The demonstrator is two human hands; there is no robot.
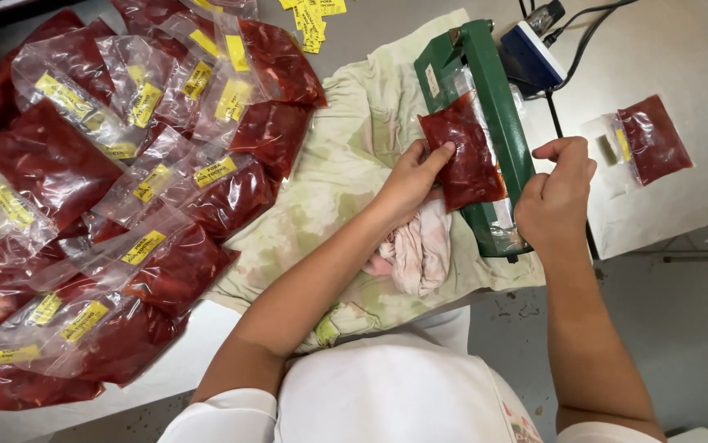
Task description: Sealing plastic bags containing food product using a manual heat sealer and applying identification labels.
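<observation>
Red meat in the clear plastic pouch [469, 160] lies across the green heat sealer [497, 123] on the stained cloth covering the desk [682, 209]. Left hand [410, 176] pinches the pouch's edge, fingers closed on it. Right hand [557, 193], curled shut, presses the sealer's bar. Likely risks: a wrinkled seal if the pouch skews, or a burnt fingertip. 1 sealed pouch [649, 139] lies beyond.

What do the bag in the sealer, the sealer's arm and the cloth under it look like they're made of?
Bag held by the left hand: clear, glossy plastic film, since the red contents show through and it glints. Sealer arm near the right hand: probably green-painted metal, smooth and rigid. Cloth: woven fabric, pale, stained and wrinkled, likely cotton.
</observation>
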